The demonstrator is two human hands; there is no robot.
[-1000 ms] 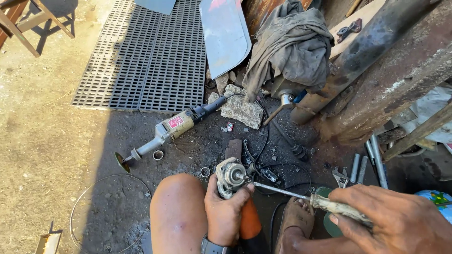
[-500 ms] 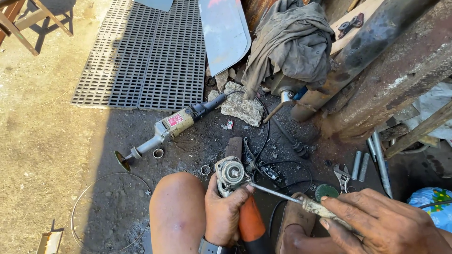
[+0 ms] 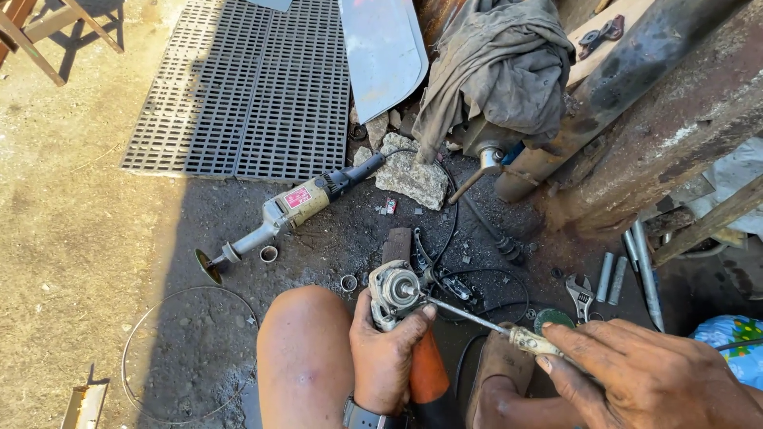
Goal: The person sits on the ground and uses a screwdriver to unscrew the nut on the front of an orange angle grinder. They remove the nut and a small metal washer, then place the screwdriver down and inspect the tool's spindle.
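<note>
My left hand (image 3: 387, 352) grips a small angle grinder (image 3: 395, 289) with an orange body, its metal gear head pointing up. My right hand (image 3: 652, 377) holds a screwdriver (image 3: 477, 318) by its pale handle; the shaft runs left and its tip rests on the centre of the gear head. My bare knee (image 3: 304, 349) is just left of the left hand. A watch sits on my left wrist.
A larger cream angle grinder (image 3: 286, 210) lies on the dark ground ahead, beside a stone (image 3: 412, 176). A grey plastic grate (image 3: 246, 87), a grey cloth (image 3: 497, 71) over rusty pipes, an adjustable wrench (image 3: 580, 294), metal tubes (image 3: 612, 278), small rings and cables lie around.
The view has shifted slightly. My right hand has moved the screwdriver a little nearer and lower, its tip staying at the grinder's head. My left hand keeps its grip.
</note>
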